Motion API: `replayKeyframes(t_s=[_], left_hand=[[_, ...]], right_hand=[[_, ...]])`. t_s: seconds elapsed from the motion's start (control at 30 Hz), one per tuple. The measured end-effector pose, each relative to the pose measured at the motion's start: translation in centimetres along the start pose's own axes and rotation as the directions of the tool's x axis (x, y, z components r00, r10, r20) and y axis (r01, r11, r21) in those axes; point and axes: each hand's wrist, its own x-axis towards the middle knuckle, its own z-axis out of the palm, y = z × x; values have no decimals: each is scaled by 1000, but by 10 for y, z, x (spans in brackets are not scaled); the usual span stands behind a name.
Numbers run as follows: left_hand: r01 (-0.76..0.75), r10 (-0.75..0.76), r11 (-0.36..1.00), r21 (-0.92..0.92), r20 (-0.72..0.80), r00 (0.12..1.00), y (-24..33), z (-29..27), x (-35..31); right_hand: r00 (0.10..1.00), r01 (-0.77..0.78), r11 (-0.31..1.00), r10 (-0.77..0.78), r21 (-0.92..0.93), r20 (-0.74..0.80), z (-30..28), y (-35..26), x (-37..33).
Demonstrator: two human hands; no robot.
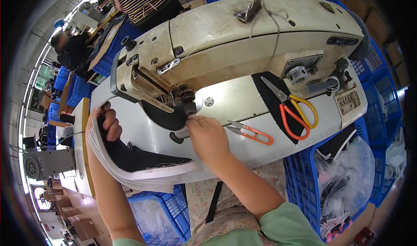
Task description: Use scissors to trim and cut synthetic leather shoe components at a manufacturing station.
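Under the sewing machine's [191,59] head lies a black curved fabric piece [163,115] with a pale edging. My right hand [207,137] is closed at this piece's near edge, fingertips pinched together right beside the presser foot [189,108]. My left hand [110,123] curls its fingers at the top of several stacked black fabric pieces [130,157] with white stitched edges, which drape across my left forearm. A thin white strip [105,101] runs from near the machine head to this hand. What the left fingers hold is partly hidden.
Orange-handled thread snips [252,134] and scissors with red and yellow handles [291,107] lie on the white machine table [150,137], the scissors on black fabric. Blue crates [306,176] with plastic bags stand at the right and below. A grey motor box [50,163] is at left; people are behind.
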Motion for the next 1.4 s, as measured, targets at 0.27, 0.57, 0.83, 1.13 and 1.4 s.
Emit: replayKeyframes(t_s=[0.27, 0.57, 0.83, 1.13, 1.4], left_hand=[[-32, 41, 999, 43, -237, 971, -8, 18, -3], [-21, 20, 1000, -14, -111, 994, -8, 6, -1], [-64, 55, 996, -59, -147, 988, -13, 18, 1], [-126, 113, 990, -70, -165, 980, -20, 23, 3], [-152, 136, 987, -50, -235, 962, -19, 37, 2]], right_hand=[[1000, -8, 1000, 8, 6, 12, -2, 1, -3], [1000, 4, 1000, -5, -17, -20, 0, 2, 0], [999, -2, 1000, 1, -25, -32, -2, 1, 1], [1000, -2, 1000, 2, -6, -4, -3, -1, 4], [1000, -9, 1000, 9, -7, -25, 1, 1, 3]])
